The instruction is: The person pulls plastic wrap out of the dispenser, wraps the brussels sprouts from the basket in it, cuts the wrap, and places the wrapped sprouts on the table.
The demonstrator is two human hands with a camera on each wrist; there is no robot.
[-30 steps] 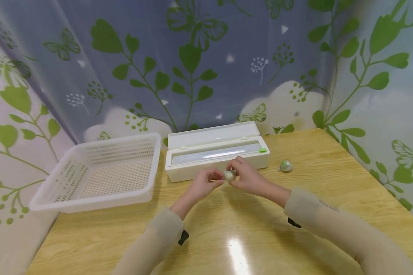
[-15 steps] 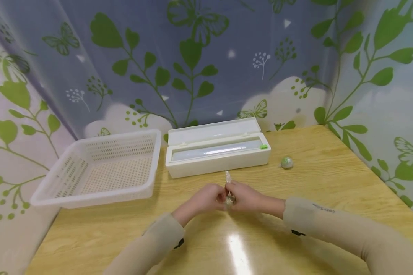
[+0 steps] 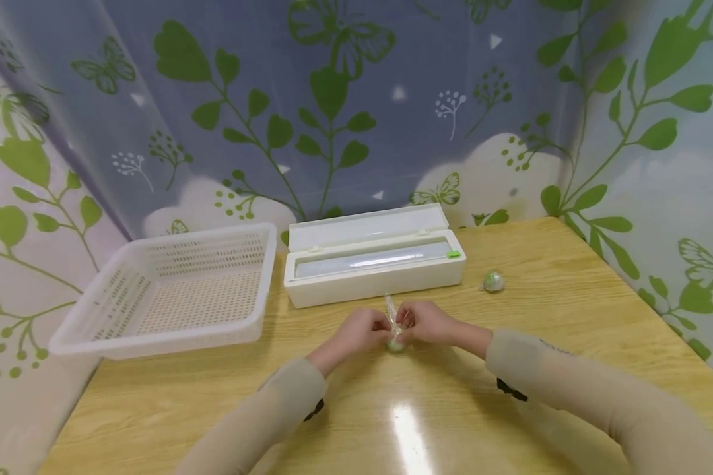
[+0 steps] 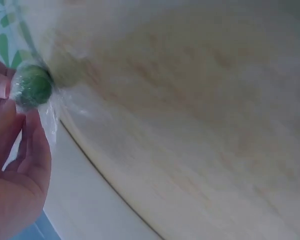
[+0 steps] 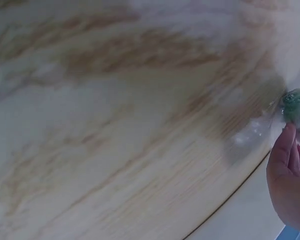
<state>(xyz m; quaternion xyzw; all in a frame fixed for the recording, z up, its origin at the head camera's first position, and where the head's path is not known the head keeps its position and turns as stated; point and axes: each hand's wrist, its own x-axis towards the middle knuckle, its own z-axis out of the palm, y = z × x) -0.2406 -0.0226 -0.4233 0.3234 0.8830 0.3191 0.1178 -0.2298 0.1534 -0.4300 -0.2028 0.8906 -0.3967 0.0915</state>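
A small round green lime [image 3: 395, 346], wrapped in clear cling film, is at the middle of the wooden table between both hands. My left hand [image 3: 356, 333] pinches the wrapped lime [image 4: 33, 86] from the left, with loose film hanging beside it in the left wrist view. From the other side, my right hand [image 3: 430, 322] pinches the wrap with thumb and fingers. A twisted tail of cling film [image 3: 390, 306] sticks out toward the box. In the right wrist view, the lime [image 5: 296, 106] is partly cut off by the frame edge.
Behind the hands stands a white cling film box [image 3: 374, 282], lid up, with a roll inside and a green slider [image 3: 453, 254]. Another wrapped lime [image 3: 494, 282] lies to its right. A white plastic basket [image 3: 267, 284] stands at left on the table [image 3: 570, 316].
Both hands have come back from the box toward the table's front with the lime. A film tail now shows, and the fingers have shifted above the lime, which sits lower.
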